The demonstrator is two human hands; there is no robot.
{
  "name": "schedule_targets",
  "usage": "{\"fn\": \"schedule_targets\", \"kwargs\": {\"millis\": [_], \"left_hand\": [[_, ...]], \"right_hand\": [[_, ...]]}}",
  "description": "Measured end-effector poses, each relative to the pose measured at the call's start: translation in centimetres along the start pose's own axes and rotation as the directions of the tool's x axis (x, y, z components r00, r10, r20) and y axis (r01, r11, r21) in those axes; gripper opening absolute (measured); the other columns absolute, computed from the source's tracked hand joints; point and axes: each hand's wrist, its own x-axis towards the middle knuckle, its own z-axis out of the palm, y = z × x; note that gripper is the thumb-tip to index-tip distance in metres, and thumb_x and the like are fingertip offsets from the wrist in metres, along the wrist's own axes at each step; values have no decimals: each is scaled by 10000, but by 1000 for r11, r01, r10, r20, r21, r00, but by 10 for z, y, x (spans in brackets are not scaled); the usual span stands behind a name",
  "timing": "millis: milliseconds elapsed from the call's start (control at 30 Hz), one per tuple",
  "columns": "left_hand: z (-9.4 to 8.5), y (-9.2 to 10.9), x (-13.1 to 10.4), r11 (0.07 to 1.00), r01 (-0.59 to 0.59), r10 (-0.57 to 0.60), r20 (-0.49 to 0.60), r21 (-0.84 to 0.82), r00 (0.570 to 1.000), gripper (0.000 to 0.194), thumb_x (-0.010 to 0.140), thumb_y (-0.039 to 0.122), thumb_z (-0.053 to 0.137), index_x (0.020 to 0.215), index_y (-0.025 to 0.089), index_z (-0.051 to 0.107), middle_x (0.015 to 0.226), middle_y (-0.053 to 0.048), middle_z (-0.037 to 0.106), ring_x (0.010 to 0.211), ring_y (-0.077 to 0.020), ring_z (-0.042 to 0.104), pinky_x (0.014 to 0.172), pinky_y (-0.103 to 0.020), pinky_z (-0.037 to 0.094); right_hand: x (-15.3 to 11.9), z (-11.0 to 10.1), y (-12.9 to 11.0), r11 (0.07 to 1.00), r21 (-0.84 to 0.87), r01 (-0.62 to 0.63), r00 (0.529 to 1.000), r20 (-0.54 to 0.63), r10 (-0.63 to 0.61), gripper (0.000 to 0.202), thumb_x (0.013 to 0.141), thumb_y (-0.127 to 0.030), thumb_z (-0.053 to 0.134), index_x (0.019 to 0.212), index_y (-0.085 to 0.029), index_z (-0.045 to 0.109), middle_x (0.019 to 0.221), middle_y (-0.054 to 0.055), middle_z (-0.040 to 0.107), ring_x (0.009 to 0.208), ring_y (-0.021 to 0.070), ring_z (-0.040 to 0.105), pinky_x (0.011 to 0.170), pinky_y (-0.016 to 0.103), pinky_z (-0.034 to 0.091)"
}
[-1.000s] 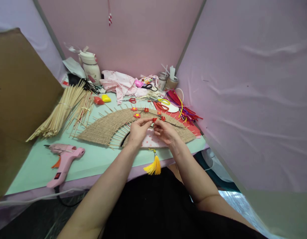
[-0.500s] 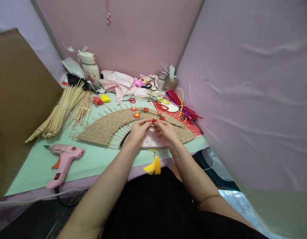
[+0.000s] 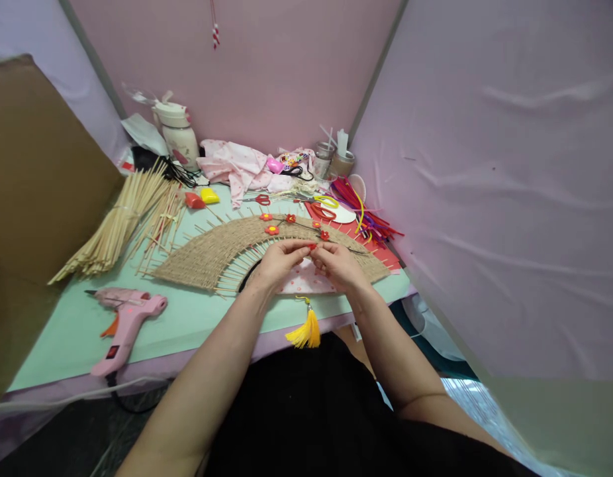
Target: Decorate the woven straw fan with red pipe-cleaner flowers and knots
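The left hand [image 3: 279, 263] and right hand [image 3: 342, 266] have closed in, each grip pinching the small red piece [image 3: 313, 246], which now shows less above the woven fan's [image 3: 207, 258] near inner edge, suggesting it is being shaped, not yet attached.

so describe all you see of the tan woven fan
The tan woven fan looks like coarse fibre cord over wooden sticks poking past both curved edges. It lies flat on the pale green table cover, overlapping red paper at right. Small red flowers and a dark twiggy strand decorate it; the left hand and right hand partly hide it.
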Motion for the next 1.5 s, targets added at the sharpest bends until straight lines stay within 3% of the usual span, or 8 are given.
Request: {"fn": "schedule_targets", "kwargs": {"millis": [100, 167, 267, 400, 833, 1033, 1233, 1500], "left_hand": [[1, -2, 1, 1000, -28, 27, -51, -12, 998, 255, 565, 256, 791, 795, 162, 735, 753, -31, 704, 643, -99, 563, 601, -214, 400], [3, -3, 0, 999, -47, 46, -54, -11, 997, 252, 568, 265, 790, 790, 160, 732, 754, -37, 705, 653, -109, 572, 608, -222, 405], [4, -3, -1, 997, -79, 80, -44, 17, 996, 252, 563, 268, 792, 777, 152, 729, 736, -38, 706, 643, -111, 572, 633, -236, 418], [4, -5, 0, 995, -89, 92, -65, 49, 994, 254, 554, 285, 790, 755, 148, 716, 712, -31, 701, 638, -118, 577, 656, -253, 433], [3, -5, 1, 960, -186, 208, -91, 207, 974, 166, 615, 235, 737, 757, 152, 717, 773, -47, 715, 747, -162, 627, 769, -305, 467], [10, -1, -5, 995, 41, -40, 9, -96, 999, 237, 642, 312, 753, 818, 165, 693, 795, -30, 697, 749, -139, 643, 721, -277, 488], [8, 6, -7, 966, 147, -148, 12, -213, 989, 231, 597, 181, 797, 757, 129, 639, 665, -4, 647, 626, -97, 631, 595, -199, 471], [6, 6, -5, 973, 99, -116, -73, -210, 991, 224, 632, 119, 766, 833, 117, 666, 678, -25, 667, 598, -77, 614, 553, -170, 460]], "right_hand": [[-3, -6, -1, 972, -169, 161, 980, -93, -179, 185, 740, -355, 625, 729, -174, 586, 634, -19, 553, 525, 90, 468, 505, 223, 372], [-5, -8, -2, 896, -285, 340, 913, -127, -387, 170, 771, -330, 622, 863, -188, 617, 822, 25, 621, 689, 128, 560, 608, 245, 439], [-6, -9, -4, 725, -449, 523, 796, -48, -604, 105, 829, -272, 579, 892, -207, 632, 894, 45, 636, 817, 162, 586, 678, 270, 463], [-7, -9, -6, 531, -617, 580, 705, 54, -707, 106, 870, -203, 528, 817, -201, 619, 791, 36, 629, 772, 167, 573, 696, 289, 443], [-6, -10, -1, 440, -701, 561, 702, 121, -702, 99, 892, -210, 496, 807, -196, 544, 763, 29, 562, 737, 163, 536, 667, 281, 421], [-5, -16, 0, 340, -729, 594, 653, 189, -734, 110, 906, -211, 471, 869, -197, 573, 849, 64, 603, 843, 190, 552, 754, 309, 442], [-10, -21, 1, 282, -738, 613, 651, 269, -709, 145, 907, -222, 456, 909, -218, 601, 970, 88, 608, 945, 213, 546, 821, 354, 445], [-11, -32, 1, 436, -722, 537, 677, 61, -733, 110, 895, -209, 459, 846, -207, 558, 830, 54, 586, 792, 186, 542, 726, 325, 437]]}}
